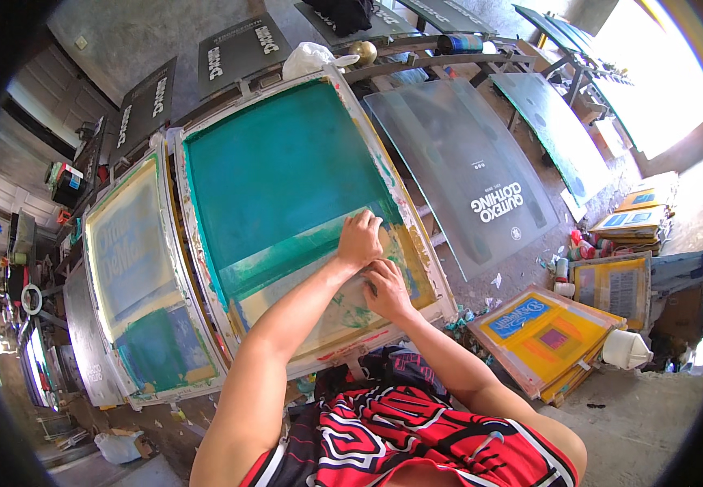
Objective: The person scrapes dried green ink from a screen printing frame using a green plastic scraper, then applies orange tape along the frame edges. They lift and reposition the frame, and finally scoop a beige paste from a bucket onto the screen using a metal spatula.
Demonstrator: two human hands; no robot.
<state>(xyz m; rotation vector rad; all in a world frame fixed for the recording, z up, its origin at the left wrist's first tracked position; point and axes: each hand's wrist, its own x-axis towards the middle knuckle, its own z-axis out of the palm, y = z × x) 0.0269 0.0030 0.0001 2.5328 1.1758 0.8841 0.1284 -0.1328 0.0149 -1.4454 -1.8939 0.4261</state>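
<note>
A large screen-printing frame (437, 280) with a teal-green mesh lies in front of me. A paler band crosses its near part, and tan, tape-like strips (411, 252) run along its right side. Over the near right part of the mesh, my left hand (360, 239) is closed, its fingertips pinched together. Just below and to the right is my right hand (388, 292), with fingers curled in close to the left one. Whatever the fingers hold is too small or hidden to make out. Green smears (351, 312) mark the pale mesh beneath my hands.
A second screen frame (220, 365) stands close on the left. To the right lies a clear printed sheet (465, 154). Dark printed boards (242, 53) line the back. Stacked yellow screens (546, 337) and a white container (627, 349) sit at the lower right.
</note>
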